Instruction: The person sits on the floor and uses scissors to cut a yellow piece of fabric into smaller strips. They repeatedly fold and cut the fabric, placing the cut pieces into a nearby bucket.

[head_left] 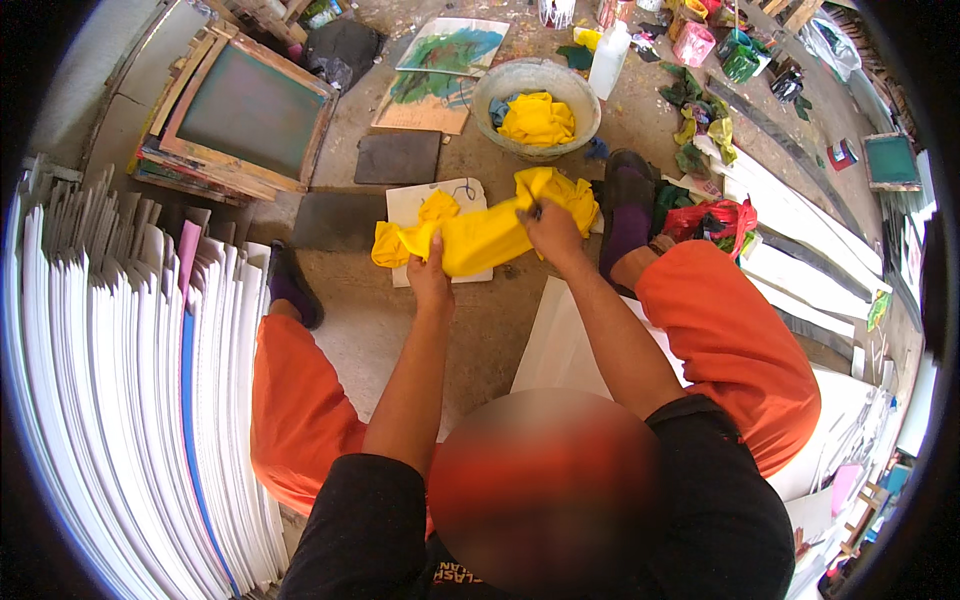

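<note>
A bright yellow cloth [487, 238] is stretched between my two hands, above a white board [404, 205] on the floor. My left hand [431, 279] pinches its near edge, thumb on top, and a bunched part hangs to the left. At the far right end, my right hand [549, 228] grips the cloth with curled fingers; more folds bulge out beyond it. Just past the cloth stands a round grey basin [487, 95] with more yellow cloth [537, 120] and a bit of blue cloth inside.
Upright white sheets [110, 400] crowd the left side, with wooden-framed screens [245, 110] stacked beyond them. A white bottle [609, 62] stands by the basin. Paint pots [693, 45] are at the far right. A red plastic bag [712, 222] lies beside my right shoe [628, 185].
</note>
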A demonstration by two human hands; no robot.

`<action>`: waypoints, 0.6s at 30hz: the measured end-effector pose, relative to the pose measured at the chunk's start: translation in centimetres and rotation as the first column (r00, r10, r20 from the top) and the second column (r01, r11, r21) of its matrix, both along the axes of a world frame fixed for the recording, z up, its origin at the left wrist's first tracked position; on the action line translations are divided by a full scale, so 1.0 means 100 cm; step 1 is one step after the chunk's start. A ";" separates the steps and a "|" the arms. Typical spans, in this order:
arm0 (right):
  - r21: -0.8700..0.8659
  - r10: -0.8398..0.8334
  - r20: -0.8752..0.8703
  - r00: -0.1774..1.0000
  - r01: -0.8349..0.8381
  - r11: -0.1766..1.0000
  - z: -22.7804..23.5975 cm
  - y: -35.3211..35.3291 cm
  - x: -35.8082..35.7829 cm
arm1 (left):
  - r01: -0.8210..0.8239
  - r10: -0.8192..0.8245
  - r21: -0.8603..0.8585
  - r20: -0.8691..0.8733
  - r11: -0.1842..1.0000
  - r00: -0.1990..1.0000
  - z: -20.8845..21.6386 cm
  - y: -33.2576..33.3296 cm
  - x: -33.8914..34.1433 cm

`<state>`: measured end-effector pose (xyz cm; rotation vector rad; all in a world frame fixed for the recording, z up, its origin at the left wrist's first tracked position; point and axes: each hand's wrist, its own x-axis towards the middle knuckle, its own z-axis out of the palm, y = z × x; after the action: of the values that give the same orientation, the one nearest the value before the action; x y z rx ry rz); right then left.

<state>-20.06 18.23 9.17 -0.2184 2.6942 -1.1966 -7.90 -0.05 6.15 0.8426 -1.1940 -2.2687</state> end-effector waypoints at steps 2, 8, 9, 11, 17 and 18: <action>0.046 0.159 0.095 0.983 -0.164 0.985 -0.035 0.004 0.013 | -0.001 0.001 0.003 0.062 1.000 0.998 -0.026 -0.004 0.019; -0.279 0.391 0.441 0.808 -0.292 0.915 -0.041 -0.035 0.068 | 0.040 -0.056 0.092 0.179 0.995 0.982 -0.034 -0.001 0.063; -0.385 0.430 0.537 0.726 -0.244 0.890 -0.040 -0.036 0.075 | 0.022 -0.044 0.139 0.155 0.990 0.987 -0.032 -0.002 0.063; -0.465 0.514 0.417 0.750 -0.310 0.830 -0.053 -0.035 0.090 | -0.006 -0.020 0.233 0.108 0.972 0.994 -0.026 -0.005 0.061; -0.312 0.438 0.376 0.817 -0.334 0.890 -0.097 -0.033 0.075 | -0.110 0.110 0.049 0.002 0.993 0.994 -0.009 -0.001 0.049; -0.343 0.407 0.396 0.823 -0.279 0.897 -0.080 -0.034 0.072 | -0.110 0.112 0.120 -0.015 0.987 0.994 -0.002 0.000 0.048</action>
<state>-12.86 14.80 1.17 -0.3903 1.9736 -1.2994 -3.14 -0.04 5.91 0.9025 -0.9843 -2.2701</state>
